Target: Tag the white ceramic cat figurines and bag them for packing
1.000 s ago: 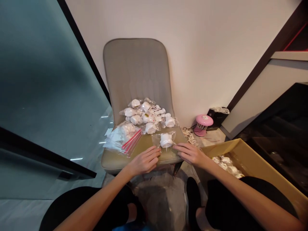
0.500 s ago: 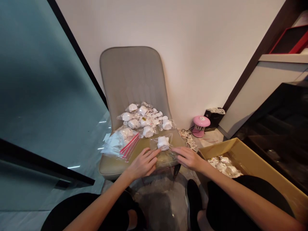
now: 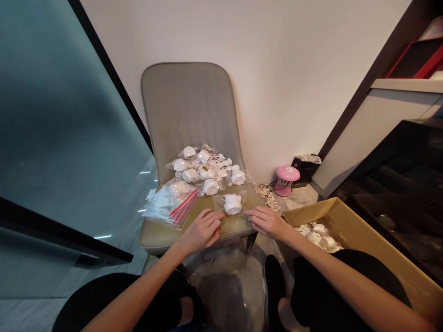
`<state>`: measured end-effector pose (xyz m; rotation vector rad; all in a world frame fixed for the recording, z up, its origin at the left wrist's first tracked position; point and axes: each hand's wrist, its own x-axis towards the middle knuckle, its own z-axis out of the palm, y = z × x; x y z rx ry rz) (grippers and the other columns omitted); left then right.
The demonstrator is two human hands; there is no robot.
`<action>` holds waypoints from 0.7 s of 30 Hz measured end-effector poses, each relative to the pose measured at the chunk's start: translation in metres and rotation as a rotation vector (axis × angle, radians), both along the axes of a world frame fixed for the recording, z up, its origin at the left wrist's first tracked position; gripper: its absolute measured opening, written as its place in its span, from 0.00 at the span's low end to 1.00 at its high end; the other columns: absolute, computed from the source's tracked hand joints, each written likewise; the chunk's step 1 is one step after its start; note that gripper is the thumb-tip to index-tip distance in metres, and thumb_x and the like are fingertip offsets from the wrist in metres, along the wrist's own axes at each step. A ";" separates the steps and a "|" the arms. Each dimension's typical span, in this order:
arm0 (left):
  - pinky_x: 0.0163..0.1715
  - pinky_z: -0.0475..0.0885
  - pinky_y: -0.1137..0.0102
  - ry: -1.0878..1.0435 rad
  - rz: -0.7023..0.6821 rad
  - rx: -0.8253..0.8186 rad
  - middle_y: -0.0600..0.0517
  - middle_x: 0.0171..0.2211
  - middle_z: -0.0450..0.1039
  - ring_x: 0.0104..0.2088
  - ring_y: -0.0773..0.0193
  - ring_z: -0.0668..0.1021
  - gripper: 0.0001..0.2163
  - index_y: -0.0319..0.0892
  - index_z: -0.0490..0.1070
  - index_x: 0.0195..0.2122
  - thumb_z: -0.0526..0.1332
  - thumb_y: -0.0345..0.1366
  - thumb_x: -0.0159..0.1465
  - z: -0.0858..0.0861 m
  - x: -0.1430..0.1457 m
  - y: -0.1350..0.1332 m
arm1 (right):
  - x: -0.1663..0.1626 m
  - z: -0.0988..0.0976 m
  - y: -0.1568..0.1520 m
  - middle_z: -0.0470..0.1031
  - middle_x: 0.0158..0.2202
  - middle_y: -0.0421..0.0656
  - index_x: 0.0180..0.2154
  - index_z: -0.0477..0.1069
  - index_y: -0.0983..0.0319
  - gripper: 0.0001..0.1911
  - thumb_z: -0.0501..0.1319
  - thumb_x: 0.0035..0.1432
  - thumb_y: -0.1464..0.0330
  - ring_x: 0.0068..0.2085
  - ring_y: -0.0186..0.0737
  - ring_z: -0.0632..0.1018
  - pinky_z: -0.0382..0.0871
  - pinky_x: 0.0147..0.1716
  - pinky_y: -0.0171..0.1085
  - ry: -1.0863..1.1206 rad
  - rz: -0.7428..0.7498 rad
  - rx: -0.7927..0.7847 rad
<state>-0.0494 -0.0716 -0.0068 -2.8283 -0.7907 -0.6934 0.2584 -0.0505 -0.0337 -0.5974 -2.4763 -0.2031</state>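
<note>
A small white figure [image 3: 233, 204] lies inside a clear plastic bag [image 3: 219, 203] near the front of the chair seat. My left hand [image 3: 205, 229] is closed at the bag's near left edge, with the fingertips pinched together. On the other side, my right hand [image 3: 266, 222] pinches the near right edge of the same bag. Behind it rests a pile of similar bagged white figures [image 3: 190, 175], with several white round discs [image 3: 223, 162] among them. To the left of my left hand lies a stack of flat clear bags with red-striped edges [image 3: 183, 206].
The grey-green chair [image 3: 190, 101] stands against a wall. At right, a cardboard box [image 3: 311, 213] holds more bagged white pieces [image 3: 316, 236]. A pink mushroom-shaped device [image 3: 287, 174], a black box [image 3: 306, 169] and cables [image 3: 268, 196] are on the floor. A glass panel [image 3: 69, 115] borders the left.
My left hand has drawn slightly back from beside the white figure to the bag's near edge. My right hand stays by the bag's right side. The view has shifted a little.
</note>
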 end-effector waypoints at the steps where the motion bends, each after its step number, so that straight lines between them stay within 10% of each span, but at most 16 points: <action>1: 0.57 0.67 0.56 -0.030 0.002 -0.027 0.44 0.50 0.76 0.53 0.58 0.76 0.08 0.42 0.68 0.39 0.55 0.25 0.62 0.000 0.000 0.000 | 0.000 -0.001 0.001 0.77 0.51 0.50 0.41 0.71 0.60 0.07 0.56 0.64 0.73 0.43 0.42 0.78 0.74 0.43 0.42 0.023 0.002 -0.017; 21: 0.43 0.75 0.65 -0.316 0.170 -0.187 0.47 0.43 0.78 0.42 0.61 0.79 0.03 0.43 0.69 0.38 0.57 0.30 0.66 -0.011 0.006 -0.002 | -0.016 0.001 -0.004 0.80 0.39 0.44 0.47 0.71 0.59 0.09 0.56 0.66 0.71 0.36 0.37 0.81 0.74 0.36 0.35 0.367 -0.110 -0.359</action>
